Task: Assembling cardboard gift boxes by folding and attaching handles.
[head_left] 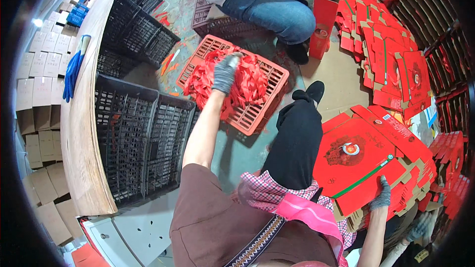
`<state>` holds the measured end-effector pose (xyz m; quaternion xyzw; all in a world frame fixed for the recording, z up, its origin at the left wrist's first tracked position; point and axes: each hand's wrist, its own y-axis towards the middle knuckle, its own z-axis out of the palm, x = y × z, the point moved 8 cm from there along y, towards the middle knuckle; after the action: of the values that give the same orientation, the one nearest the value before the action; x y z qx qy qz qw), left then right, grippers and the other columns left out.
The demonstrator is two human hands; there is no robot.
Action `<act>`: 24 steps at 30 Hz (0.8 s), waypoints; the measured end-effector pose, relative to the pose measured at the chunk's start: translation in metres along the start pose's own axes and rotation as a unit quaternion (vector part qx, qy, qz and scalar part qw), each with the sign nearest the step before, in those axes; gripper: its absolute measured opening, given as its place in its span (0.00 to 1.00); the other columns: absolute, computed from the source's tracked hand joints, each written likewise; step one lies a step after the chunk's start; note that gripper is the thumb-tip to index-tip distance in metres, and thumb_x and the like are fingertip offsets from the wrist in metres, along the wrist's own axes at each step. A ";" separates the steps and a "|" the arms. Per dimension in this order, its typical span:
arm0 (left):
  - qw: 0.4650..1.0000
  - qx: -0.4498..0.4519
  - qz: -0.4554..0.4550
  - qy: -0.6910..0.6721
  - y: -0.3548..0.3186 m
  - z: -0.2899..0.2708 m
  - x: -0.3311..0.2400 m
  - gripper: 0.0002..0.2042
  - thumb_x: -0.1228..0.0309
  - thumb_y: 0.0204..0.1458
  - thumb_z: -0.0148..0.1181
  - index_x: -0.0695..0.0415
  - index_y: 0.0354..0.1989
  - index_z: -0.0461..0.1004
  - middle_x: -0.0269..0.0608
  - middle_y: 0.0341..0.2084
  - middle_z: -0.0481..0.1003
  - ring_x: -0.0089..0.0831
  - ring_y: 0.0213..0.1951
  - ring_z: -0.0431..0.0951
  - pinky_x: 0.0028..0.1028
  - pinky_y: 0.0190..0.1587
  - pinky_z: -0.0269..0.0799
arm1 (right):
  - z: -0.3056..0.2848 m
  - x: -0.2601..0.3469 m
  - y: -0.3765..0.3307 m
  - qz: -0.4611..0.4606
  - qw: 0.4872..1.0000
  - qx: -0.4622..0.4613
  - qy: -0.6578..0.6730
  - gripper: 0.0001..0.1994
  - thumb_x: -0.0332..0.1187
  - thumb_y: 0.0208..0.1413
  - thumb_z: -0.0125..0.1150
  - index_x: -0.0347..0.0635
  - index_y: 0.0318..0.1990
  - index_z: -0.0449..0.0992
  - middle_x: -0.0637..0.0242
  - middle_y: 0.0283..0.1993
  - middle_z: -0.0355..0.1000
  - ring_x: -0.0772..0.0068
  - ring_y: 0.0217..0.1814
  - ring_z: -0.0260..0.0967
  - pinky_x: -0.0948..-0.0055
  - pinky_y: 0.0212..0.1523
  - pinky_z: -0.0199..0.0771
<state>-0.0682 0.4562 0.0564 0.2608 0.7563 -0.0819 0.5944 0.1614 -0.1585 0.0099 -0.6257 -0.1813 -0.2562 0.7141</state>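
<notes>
Atop red ribbons (250, 80), the left hand (225, 75) rests, grip unclear, while the right hand (381, 195) holds flattened cartons (357, 160)

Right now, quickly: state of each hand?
Left hand: on the red strips; whether it grips any cannot be told.
Right hand: at the red cardboard's edge; grip cannot be told.

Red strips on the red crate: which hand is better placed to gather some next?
Probably the left hand: it is at the red strips, while the right hand is off at the edge of the stacked red cartons.
</notes>
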 end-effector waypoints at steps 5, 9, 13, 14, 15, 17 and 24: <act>0.982 -0.070 0.065 -0.161 0.040 -0.057 -0.055 0.11 0.68 0.54 0.45 0.62 0.37 0.70 0.37 0.22 0.73 0.23 0.24 0.71 0.22 0.30 0.68 | -0.020 -0.006 0.013 -0.014 1.000 0.005 -0.001 0.16 0.40 0.48 0.54 0.41 0.42 0.69 0.60 0.44 0.69 0.59 0.46 0.65 0.59 0.49 0.64; 0.934 -0.182 0.009 0.308 0.071 -0.105 -0.112 0.10 0.67 0.48 0.47 0.57 0.33 0.72 0.32 0.19 0.69 0.21 0.21 0.66 0.23 0.26 0.63 | 0.063 0.016 -0.043 -0.080 0.948 0.265 0.159 0.25 0.42 0.51 0.50 0.43 0.55 0.58 0.61 0.55 0.59 0.60 0.57 0.56 0.58 0.57 0.55; 0.990 -0.042 0.119 -0.063 0.004 -0.001 -0.233 0.16 0.67 0.51 0.49 0.65 0.44 0.68 0.32 0.27 0.68 0.19 0.26 0.66 0.20 0.31 0.64 | 0.056 0.032 -0.030 -0.105 0.913 0.271 0.288 0.25 0.48 0.53 0.41 0.45 0.56 0.57 0.60 0.58 0.57 0.57 0.59 0.53 0.55 0.59 0.50; 0.989 0.074 0.119 -0.043 0.008 -0.018 -0.234 0.15 0.69 0.50 0.51 0.66 0.44 0.68 0.33 0.28 0.69 0.19 0.27 0.66 0.20 0.32 0.64 | 0.071 0.032 -0.022 -0.107 0.896 0.280 0.327 0.25 0.49 0.54 0.39 0.45 0.56 0.57 0.61 0.57 0.57 0.56 0.59 0.53 0.55 0.58 0.50; 0.989 0.061 0.130 0.021 0.000 -0.014 -0.232 0.13 0.71 0.51 0.51 0.66 0.43 0.69 0.35 0.30 0.71 0.19 0.28 0.67 0.20 0.33 0.65 | 0.074 0.026 -0.015 -0.104 0.888 0.307 0.327 0.24 0.48 0.55 0.38 0.45 0.55 0.57 0.60 0.56 0.58 0.57 0.58 0.54 0.57 0.58 0.52; 0.990 0.067 0.104 0.068 0.032 0.002 -0.179 0.12 0.72 0.50 0.51 0.66 0.41 0.70 0.36 0.31 0.72 0.19 0.29 0.67 0.19 0.34 0.64 | 0.057 0.023 0.001 -0.104 0.920 0.211 0.314 0.22 0.47 0.55 0.38 0.44 0.52 0.60 0.61 0.54 0.61 0.59 0.55 0.58 0.59 0.55 0.57; 0.983 0.111 0.127 0.069 -0.045 0.081 -0.247 0.12 0.69 0.50 0.49 0.62 0.39 0.72 0.30 0.24 0.70 0.16 0.25 0.64 0.19 0.32 0.63 | 0.032 0.013 0.014 -0.193 0.940 0.259 0.108 0.12 0.35 0.56 0.40 0.42 0.43 0.67 0.64 0.40 0.69 0.67 0.41 0.67 0.70 0.40 0.70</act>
<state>0.0176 0.3096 0.2578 0.4241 0.7423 -0.0717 0.5137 0.1825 -0.1273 0.0110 -0.3408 -0.2805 -0.3989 0.8038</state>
